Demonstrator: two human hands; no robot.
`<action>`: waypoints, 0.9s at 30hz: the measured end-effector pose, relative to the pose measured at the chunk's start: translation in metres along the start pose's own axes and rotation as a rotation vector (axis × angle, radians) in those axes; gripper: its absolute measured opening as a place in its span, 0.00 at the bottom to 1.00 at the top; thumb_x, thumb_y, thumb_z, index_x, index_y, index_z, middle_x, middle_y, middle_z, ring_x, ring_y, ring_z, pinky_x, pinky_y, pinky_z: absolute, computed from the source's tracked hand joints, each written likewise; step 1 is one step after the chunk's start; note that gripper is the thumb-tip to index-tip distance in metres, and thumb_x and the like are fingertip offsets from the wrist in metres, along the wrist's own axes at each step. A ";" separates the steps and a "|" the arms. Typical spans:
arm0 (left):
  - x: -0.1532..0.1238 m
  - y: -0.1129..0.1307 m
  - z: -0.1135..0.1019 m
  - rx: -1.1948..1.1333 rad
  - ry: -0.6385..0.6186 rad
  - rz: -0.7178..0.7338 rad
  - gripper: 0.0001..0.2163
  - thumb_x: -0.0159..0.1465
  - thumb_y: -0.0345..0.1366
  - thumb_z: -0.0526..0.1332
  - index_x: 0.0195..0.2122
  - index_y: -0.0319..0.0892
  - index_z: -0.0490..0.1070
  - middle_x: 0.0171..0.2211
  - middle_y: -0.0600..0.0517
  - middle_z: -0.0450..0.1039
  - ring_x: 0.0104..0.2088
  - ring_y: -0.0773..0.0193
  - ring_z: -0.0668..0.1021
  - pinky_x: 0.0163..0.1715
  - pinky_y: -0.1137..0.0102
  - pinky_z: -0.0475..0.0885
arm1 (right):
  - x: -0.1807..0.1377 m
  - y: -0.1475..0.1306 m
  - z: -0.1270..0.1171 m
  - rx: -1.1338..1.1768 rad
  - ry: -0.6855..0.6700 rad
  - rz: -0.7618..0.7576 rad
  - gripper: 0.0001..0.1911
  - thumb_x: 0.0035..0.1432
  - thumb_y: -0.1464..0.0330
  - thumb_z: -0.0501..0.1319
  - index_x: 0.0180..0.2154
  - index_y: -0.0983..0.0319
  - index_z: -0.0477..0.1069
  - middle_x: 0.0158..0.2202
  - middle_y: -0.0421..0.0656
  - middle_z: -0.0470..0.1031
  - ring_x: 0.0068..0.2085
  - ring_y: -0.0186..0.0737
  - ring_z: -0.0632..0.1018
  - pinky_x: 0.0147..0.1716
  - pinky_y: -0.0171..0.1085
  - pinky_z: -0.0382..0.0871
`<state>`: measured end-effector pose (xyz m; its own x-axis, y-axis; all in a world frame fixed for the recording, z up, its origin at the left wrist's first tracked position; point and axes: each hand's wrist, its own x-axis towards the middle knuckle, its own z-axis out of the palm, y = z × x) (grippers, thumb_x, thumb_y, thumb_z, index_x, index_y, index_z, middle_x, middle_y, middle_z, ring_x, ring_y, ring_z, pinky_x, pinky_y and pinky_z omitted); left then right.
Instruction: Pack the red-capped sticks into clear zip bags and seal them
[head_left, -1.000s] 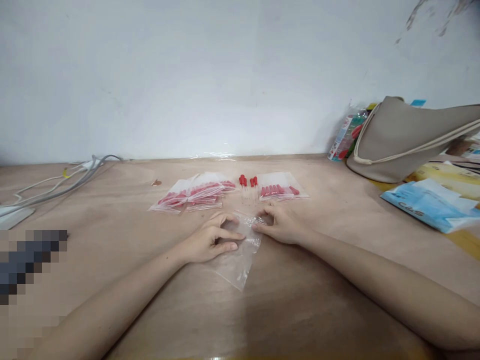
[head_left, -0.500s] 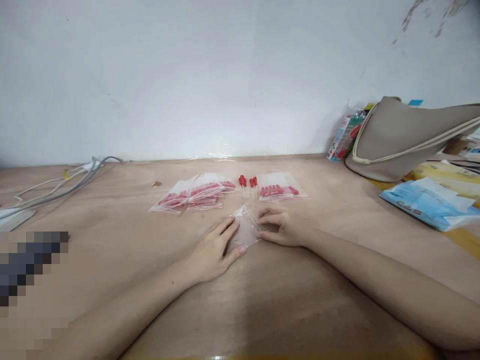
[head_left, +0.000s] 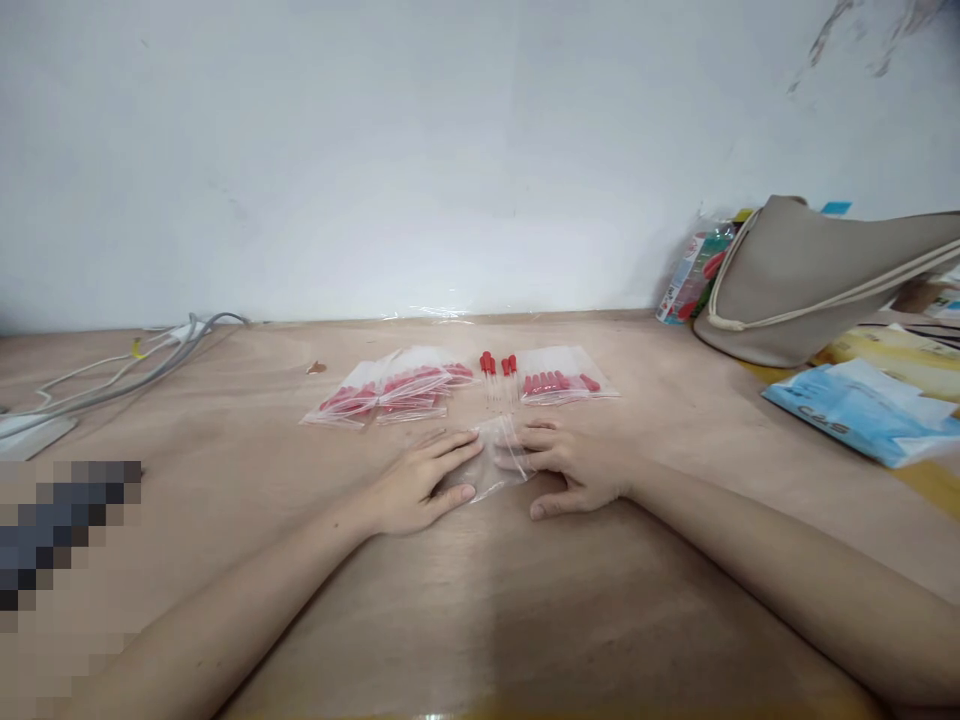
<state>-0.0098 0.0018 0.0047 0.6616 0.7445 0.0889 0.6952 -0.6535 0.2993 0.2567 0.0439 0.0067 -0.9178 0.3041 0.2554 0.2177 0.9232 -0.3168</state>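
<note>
A small clear plastic bag (head_left: 495, 455) lies flat on the wooden table (head_left: 480, 620) between my two hands. My left hand (head_left: 416, 485) rests flat on its left side, fingers stretched out. My right hand (head_left: 574, 465) lies flat on its right side, fingers spread over the bag's edge. Just beyond them lie a few loose red-capped droppers (head_left: 499, 368). A pile of clear bags filled with red droppers (head_left: 390, 390) sits to the left of those, and one more filled bag (head_left: 562, 380) to the right.
A beige bag (head_left: 810, 280) lies at the back right against the white wall, with a coloured packet (head_left: 686, 275) behind it. A blue packet (head_left: 862, 410) and yellow sheets lie at the right edge. Grey and white cables (head_left: 112, 370) run along the back left.
The clear bag, earlier hanging toward me under pinching fingers, now lies flat between my hands. Both hands went from gripping it to pressing flat on it.
</note>
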 end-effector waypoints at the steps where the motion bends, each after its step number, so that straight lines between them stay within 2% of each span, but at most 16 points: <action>1: 0.000 -0.001 -0.001 -0.008 0.001 0.000 0.26 0.65 0.47 0.51 0.62 0.44 0.52 0.62 0.46 0.53 0.62 0.54 0.58 0.59 0.56 0.57 | 0.001 -0.001 -0.002 -0.024 -0.018 0.003 0.27 0.53 0.56 0.61 0.54 0.57 0.66 0.57 0.50 0.63 0.60 0.48 0.61 0.57 0.51 0.52; 5: -0.001 -0.005 -0.001 -0.046 0.039 -0.009 0.26 0.65 0.47 0.52 0.63 0.47 0.50 0.63 0.47 0.53 0.61 0.56 0.59 0.59 0.57 0.58 | 0.000 -0.001 -0.007 -0.052 -0.029 0.027 0.22 0.53 0.57 0.62 0.50 0.53 0.70 0.60 0.47 0.59 0.61 0.48 0.58 0.58 0.51 0.49; 8: 0.000 -0.007 0.001 -0.059 0.060 -0.016 0.25 0.65 0.46 0.53 0.62 0.46 0.53 0.62 0.46 0.55 0.61 0.56 0.60 0.59 0.58 0.59 | -0.003 0.001 -0.008 0.029 0.034 0.044 0.16 0.53 0.58 0.62 0.44 0.55 0.75 0.57 0.46 0.64 0.58 0.46 0.63 0.56 0.49 0.54; 12: 0.000 -0.007 0.003 -0.064 0.066 -0.024 0.24 0.64 0.46 0.54 0.60 0.45 0.58 0.61 0.46 0.57 0.61 0.56 0.60 0.59 0.58 0.58 | -0.005 0.010 -0.006 0.184 0.218 0.198 0.13 0.59 0.62 0.55 0.36 0.60 0.76 0.38 0.44 0.76 0.40 0.38 0.75 0.42 0.39 0.67; 14: 0.001 -0.007 0.003 -0.068 0.072 -0.024 0.24 0.64 0.46 0.54 0.59 0.45 0.59 0.61 0.46 0.57 0.60 0.56 0.61 0.59 0.58 0.59 | 0.000 0.021 -0.006 0.100 0.372 0.321 0.13 0.60 0.64 0.54 0.32 0.60 0.76 0.31 0.43 0.76 0.34 0.37 0.74 0.38 0.38 0.67; 17: 0.002 -0.008 0.004 -0.067 0.091 -0.006 0.23 0.64 0.46 0.55 0.59 0.46 0.60 0.60 0.46 0.58 0.60 0.55 0.62 0.58 0.57 0.59 | 0.013 0.043 -0.008 -0.142 0.530 0.471 0.10 0.57 0.66 0.57 0.34 0.61 0.76 0.33 0.45 0.74 0.36 0.40 0.73 0.39 0.39 0.65; 19: 0.002 -0.008 0.005 -0.064 0.099 0.003 0.23 0.64 0.46 0.55 0.59 0.46 0.60 0.60 0.46 0.59 0.60 0.55 0.62 0.58 0.56 0.59 | 0.023 0.056 -0.011 -0.257 0.490 0.533 0.11 0.55 0.67 0.57 0.36 0.61 0.76 0.35 0.47 0.73 0.37 0.41 0.72 0.40 0.39 0.64; 21: 0.002 -0.008 0.005 -0.069 0.098 0.002 0.23 0.64 0.46 0.55 0.58 0.46 0.60 0.60 0.46 0.58 0.60 0.55 0.62 0.58 0.56 0.60 | 0.029 0.066 -0.014 -0.309 0.387 0.584 0.11 0.55 0.66 0.57 0.36 0.61 0.77 0.35 0.46 0.73 0.36 0.41 0.72 0.39 0.38 0.63; 24: 0.001 -0.008 0.005 -0.082 0.100 -0.006 0.23 0.64 0.46 0.55 0.58 0.45 0.61 0.60 0.46 0.58 0.60 0.55 0.62 0.58 0.57 0.60 | 0.032 0.072 -0.018 -0.318 0.291 0.666 0.12 0.55 0.65 0.56 0.31 0.60 0.78 0.33 0.45 0.73 0.33 0.39 0.72 0.36 0.37 0.63; 27: 0.002 -0.007 0.005 -0.092 0.110 -0.005 0.23 0.63 0.46 0.56 0.58 0.46 0.61 0.60 0.46 0.58 0.59 0.55 0.63 0.58 0.56 0.60 | 0.031 0.072 -0.022 -0.319 0.275 0.746 0.13 0.55 0.65 0.56 0.27 0.61 0.77 0.31 0.45 0.73 0.31 0.38 0.72 0.33 0.35 0.62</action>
<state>-0.0124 0.0072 -0.0024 0.6200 0.7613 0.1898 0.6663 -0.6386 0.3850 0.2510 0.1249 0.0124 -0.3927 0.8667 0.3077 0.8537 0.4680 -0.2286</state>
